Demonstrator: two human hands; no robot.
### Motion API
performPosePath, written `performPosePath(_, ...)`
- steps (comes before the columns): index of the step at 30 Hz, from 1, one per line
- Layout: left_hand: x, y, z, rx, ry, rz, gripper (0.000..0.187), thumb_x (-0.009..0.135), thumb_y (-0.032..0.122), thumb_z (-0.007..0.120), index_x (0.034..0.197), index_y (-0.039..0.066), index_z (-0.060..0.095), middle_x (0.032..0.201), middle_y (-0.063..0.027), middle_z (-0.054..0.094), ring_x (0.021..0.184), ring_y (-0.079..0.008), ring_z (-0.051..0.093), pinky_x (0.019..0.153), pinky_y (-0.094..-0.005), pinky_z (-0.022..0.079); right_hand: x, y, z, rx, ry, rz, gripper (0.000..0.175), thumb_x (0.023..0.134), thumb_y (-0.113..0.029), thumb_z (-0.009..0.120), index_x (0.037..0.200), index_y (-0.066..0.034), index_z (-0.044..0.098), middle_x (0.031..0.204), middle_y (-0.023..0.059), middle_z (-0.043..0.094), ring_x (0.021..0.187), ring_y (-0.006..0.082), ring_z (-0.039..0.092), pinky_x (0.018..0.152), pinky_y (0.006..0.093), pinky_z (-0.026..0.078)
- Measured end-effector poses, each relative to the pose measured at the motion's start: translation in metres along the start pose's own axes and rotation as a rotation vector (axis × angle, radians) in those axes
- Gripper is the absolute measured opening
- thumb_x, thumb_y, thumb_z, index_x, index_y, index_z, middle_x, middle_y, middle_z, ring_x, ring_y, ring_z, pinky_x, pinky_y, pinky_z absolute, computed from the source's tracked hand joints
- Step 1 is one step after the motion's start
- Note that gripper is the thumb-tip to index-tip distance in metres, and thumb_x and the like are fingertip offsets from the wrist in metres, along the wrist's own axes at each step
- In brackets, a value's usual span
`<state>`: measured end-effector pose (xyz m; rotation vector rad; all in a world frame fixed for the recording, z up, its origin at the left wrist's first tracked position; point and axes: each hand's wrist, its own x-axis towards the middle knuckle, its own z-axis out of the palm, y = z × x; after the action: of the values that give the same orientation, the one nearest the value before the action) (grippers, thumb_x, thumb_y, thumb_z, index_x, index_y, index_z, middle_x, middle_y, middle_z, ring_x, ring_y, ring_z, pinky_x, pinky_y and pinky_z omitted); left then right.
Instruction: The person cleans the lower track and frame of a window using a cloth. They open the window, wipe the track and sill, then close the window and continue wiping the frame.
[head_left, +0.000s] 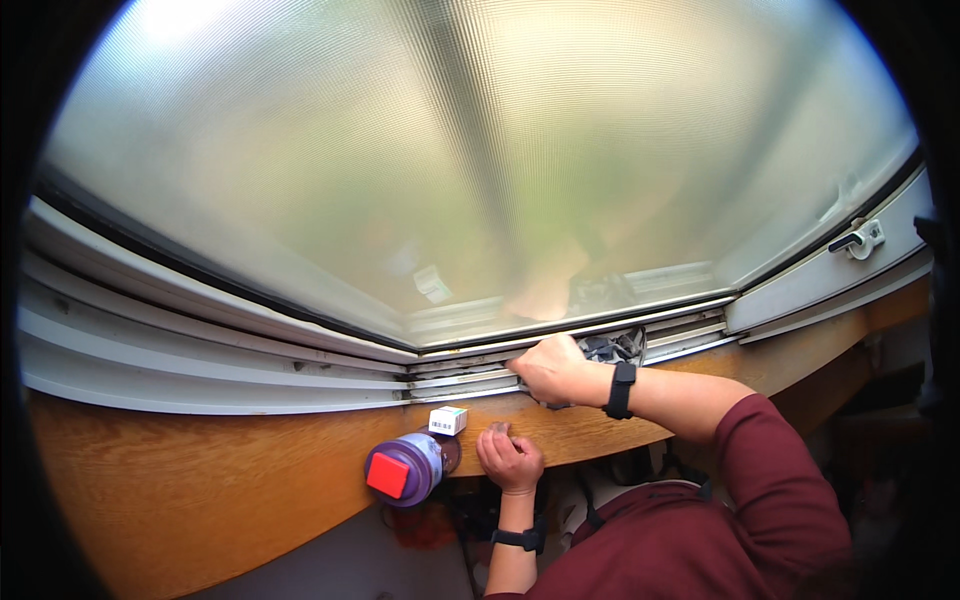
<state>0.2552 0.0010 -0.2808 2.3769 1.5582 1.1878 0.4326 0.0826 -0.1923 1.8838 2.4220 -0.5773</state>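
Observation:
My right hand (553, 369) is closed on a patterned grey and white cloth (613, 348), pressed against the lower track of a white window frame (457, 382). Part of the cloth bunches up behind the wrist, and dark grime shows along the track. My left hand (511, 459) is at the front edge of the wooden windowsill (247, 450), fingers curled; whether it holds anything small cannot be told. To its left are a small white box (448, 421) with printing and a purple-lidded container (409, 469) with a red square piece on top.
A large pane of textured glass (480, 165) rises behind the sill. At the right, a white window handle (859, 240) sits on the frame. White frame ledges (187, 367) run to the left. Dark, indistinct things lie below the sill's front edge.

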Motion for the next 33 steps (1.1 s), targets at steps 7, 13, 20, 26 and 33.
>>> performPosePath(7,0.001,0.002,-0.001,0.006,0.008,-0.012,0.024,0.072,-0.003,0.054,0.096,-0.003,0.06,0.097,-0.0193,0.063,0.093,-0.039,0.061,0.09,-0.0483,0.05,-0.047,0.039,-0.014,-0.068,-0.132,0.174,0.014,0.07,-0.014,0.069,0.081,-0.0098,0.075,0.079,0.012,0.073,0.078,0.0298,0.073,0.063,0.0415,0.056)
performPosePath(13,0.002,0.002,-0.001,-0.012,0.04,0.009,0.025,0.072,-0.003,0.052,0.097,-0.003,0.057,0.096,-0.021,0.061,0.091,-0.0403,0.059,0.085,-0.0496,0.049,-0.059,0.033,-0.012,-0.046,0.025,0.085,0.015,0.076,-0.015,0.062,0.089,-0.0105,0.069,0.067,0.0115,0.069,0.063,0.0301,0.069,0.054,0.0418,0.052)
performPosePath(20,-0.001,0.001,0.0,0.007,0.031,-0.003,0.024,0.073,-0.003,0.054,0.096,-0.002,0.06,0.097,-0.0191,0.063,0.092,-0.0375,0.062,0.088,-0.0478,0.051,-0.068,0.045,-0.002,0.036,0.387,0.027,0.008,0.08,-0.016,0.063,0.076,-0.0091,0.063,0.065,0.01,0.065,0.06,0.0311,0.066,0.051,0.0433,0.049)
performPosePath(26,0.001,0.001,-0.001,0.01,0.038,0.003,0.023,0.073,-0.003,0.054,0.095,-0.002,0.06,0.096,-0.0185,0.063,0.091,-0.037,0.062,0.088,-0.0475,0.051,-0.062,0.037,0.002,0.05,0.492,0.002,0.009,0.081,-0.015,0.065,0.077,-0.008,0.06,0.07,0.0096,0.065,0.063,0.0298,0.066,0.053,0.0406,0.05)
performPosePath(33,0.0,0.001,-0.001,-0.011,0.017,-0.021,0.023,0.073,-0.003,0.054,0.095,-0.002,0.06,0.095,-0.0184,0.063,0.09,-0.0367,0.062,0.086,-0.0471,0.051,-0.027,0.0,0.001,0.274,0.661,-0.02,0.014,0.087,-0.017,0.064,0.086,-0.0067,0.055,0.064,0.0118,0.062,0.056,0.0316,0.064,0.05,0.0416,0.049)
